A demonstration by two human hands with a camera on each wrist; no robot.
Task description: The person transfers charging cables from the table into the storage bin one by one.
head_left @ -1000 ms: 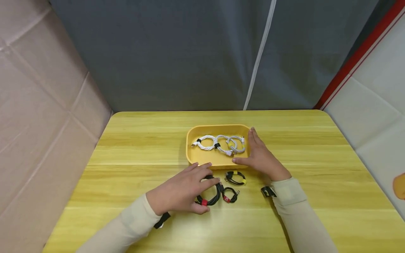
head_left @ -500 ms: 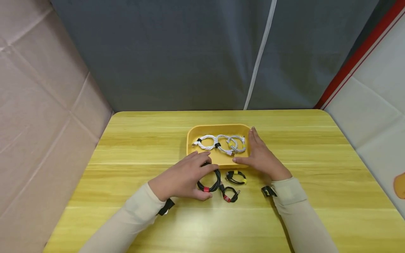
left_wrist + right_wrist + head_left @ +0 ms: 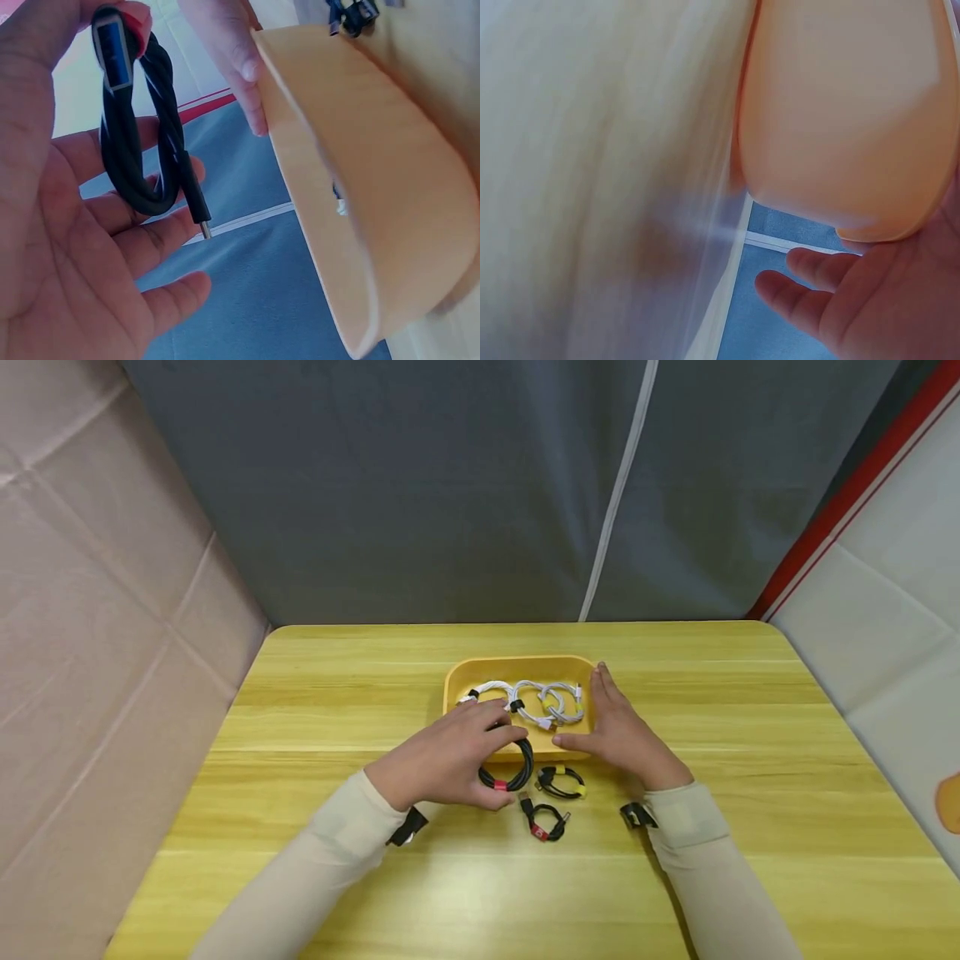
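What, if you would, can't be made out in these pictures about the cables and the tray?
- Black cable, head view: the left hand covers its left side.
- Tray contents, right wrist view: only the outer wall shows.
- White cables, head view: connectors too small to identify.
- Right hand, right wrist view: cut off by the frame edge.

Head view: even, bright overhead lighting; sharp focus; a soft glare patch on the wooden table (image 3: 465, 893) near the front edge; faint shadows under both forearms. Wrist views: overexposed and washed out; the yellow tray (image 3: 847, 112) is soft, and the right wrist view is heavily blurred at left.
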